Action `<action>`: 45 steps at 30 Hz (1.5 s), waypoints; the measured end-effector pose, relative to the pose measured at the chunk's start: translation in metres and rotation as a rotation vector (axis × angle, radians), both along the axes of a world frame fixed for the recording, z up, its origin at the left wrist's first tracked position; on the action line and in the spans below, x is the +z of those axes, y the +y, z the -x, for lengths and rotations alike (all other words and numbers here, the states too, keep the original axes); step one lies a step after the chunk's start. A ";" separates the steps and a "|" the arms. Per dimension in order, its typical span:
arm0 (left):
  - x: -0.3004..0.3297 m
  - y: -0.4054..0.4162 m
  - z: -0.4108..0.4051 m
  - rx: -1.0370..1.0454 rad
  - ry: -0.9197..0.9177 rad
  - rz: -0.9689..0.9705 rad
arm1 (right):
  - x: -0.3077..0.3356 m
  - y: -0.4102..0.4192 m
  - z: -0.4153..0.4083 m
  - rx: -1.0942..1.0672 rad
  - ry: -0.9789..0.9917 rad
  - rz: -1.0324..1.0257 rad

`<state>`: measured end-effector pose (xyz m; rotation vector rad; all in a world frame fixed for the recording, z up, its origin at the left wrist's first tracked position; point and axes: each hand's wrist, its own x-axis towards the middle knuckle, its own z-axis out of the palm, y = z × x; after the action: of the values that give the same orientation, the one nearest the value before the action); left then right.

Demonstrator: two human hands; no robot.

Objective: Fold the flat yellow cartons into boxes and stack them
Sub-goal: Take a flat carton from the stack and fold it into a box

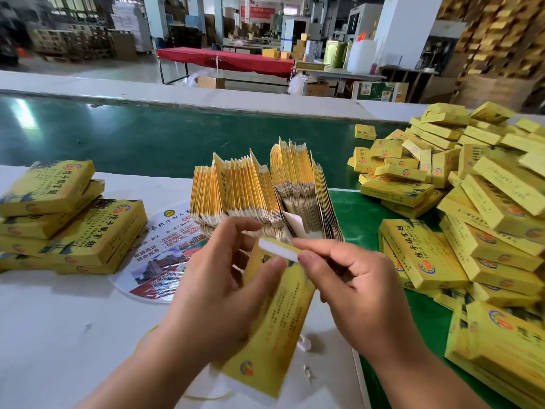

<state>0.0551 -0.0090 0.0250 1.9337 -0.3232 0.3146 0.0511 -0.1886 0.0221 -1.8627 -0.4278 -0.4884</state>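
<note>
Both hands hold one yellow carton [274, 329] over the worktop's [59, 335] near edge; the left hand [218, 293] grips its side, the right hand [354, 290] pinches its white top flap [278, 251]; flat cartons [259, 193] stand bunched just behind; folded boxes [486, 225] pile toward the right edge, more folded ones [67, 219] stacked at the left.

Bare white tabletop [59, 335] near left; folded boxes [486, 231] crowd right, flat cartons [250, 199] block ahead
</note>
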 end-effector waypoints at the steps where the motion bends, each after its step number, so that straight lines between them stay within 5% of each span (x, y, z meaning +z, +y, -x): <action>1: 0.000 -0.002 0.002 0.052 -0.057 -0.102 | 0.000 0.001 0.001 -0.065 -0.057 -0.001; 6: -0.003 -0.015 0.009 0.122 -0.147 -0.453 | -0.003 0.007 0.001 -0.171 -0.124 -0.030; 11: -0.009 -0.013 0.006 0.175 -0.178 -0.499 | -0.002 0.013 0.000 -0.086 -0.044 0.017; 19: -0.001 -0.012 0.009 0.141 -0.203 -0.526 | 0.001 0.009 0.003 -0.053 0.088 -0.231; 29: -0.003 -0.015 0.009 0.177 -0.206 -0.682 | 0.002 0.004 0.001 -0.113 -0.033 0.103; 45: -0.004 -0.006 0.009 0.084 -0.175 -0.492 | 0.010 0.007 0.007 0.059 -0.145 0.479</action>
<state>0.0466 -0.0152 0.0213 2.4132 -0.4683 0.4966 0.0443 -0.1815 0.0318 -2.2723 -0.7451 -0.5137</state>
